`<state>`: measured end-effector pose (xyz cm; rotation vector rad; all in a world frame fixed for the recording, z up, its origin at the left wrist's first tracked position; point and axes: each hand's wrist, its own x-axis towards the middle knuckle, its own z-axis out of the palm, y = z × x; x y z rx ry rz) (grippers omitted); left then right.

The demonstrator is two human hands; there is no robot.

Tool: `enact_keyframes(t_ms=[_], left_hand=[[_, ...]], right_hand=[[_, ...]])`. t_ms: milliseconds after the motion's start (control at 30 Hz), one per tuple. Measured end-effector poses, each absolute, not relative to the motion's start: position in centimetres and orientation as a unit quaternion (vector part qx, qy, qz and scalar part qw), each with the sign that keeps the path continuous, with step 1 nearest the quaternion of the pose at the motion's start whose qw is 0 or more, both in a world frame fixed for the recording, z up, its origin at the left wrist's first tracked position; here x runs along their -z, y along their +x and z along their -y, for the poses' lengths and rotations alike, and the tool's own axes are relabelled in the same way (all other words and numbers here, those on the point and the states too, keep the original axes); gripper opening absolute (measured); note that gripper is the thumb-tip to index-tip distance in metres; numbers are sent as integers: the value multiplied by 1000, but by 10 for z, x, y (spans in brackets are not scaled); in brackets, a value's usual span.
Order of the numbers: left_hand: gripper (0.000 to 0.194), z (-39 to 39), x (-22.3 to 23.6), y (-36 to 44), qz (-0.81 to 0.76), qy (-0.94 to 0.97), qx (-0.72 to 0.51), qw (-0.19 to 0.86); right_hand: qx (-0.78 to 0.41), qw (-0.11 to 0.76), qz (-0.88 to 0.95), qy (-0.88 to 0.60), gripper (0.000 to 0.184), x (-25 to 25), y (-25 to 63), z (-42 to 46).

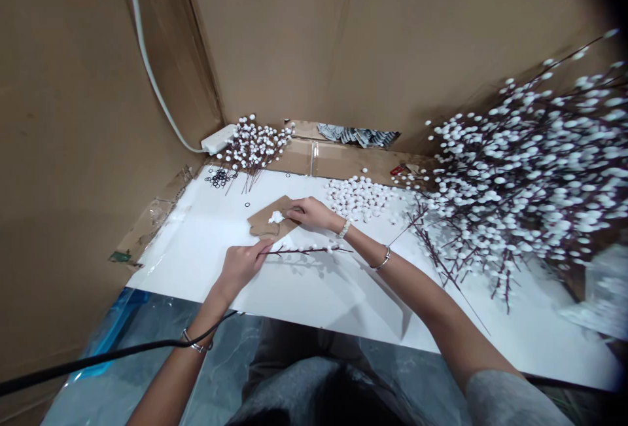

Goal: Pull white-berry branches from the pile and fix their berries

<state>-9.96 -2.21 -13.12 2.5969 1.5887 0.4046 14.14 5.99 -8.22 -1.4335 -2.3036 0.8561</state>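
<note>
My left hand (pixel 244 264) pinches one end of a dark brown twig (pixel 307 251) dotted with white buds, which lies sideways just above the white tabletop (pixel 191 249). Beyond it is a piece of brown cardboard (pixel 275 209) carrying a dab of white paste (pixel 275 217). My right hand (pixel 310 211) is over the cardboard's right edge, thumb and forefinger pressed together close to the paste. What sits between those fingertips is too small to make out. Loose white buds (pixel 360 197) are heaped just right of that hand.
A large pile of white-budded branches (pixel 530 177) covers the table's right side. At the back left are a smaller bunch (pixel 255 144), a white power strip (pixel 218 139) and small black rings (pixel 220 178). Cardboard walls (pixel 392 40) enclose the back. A black cable (pixel 122 353) crosses my left forearm.
</note>
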Motion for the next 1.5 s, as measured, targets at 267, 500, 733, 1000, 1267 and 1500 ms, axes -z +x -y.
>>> enact_keyframes(t_ms=[267,500,733,1000,1267,1500], left_hand=[[26,22,129,-99,-518,845,-126,41],[26,23,128,-99,-523,841,-129,42],[26,23,129,-100,-521,842,-134,42],[25,22,130,-100,-520,843,-133,43],[26,22,128,-99,-526,839,-128,50],[25,22,127,-99,-526,840,-126,46]], right_hand=[[-295,165,788,-515,21,83,141,-64],[-316,156,793,-497,24,84,140,-62],[-320,170,788,-498,21,86,140,-65],[-331,170,791,-485,24,84,143,-68],[-345,174,788,-480,25,86,142,-63],[-335,190,778,-497,21,87,144,-67]])
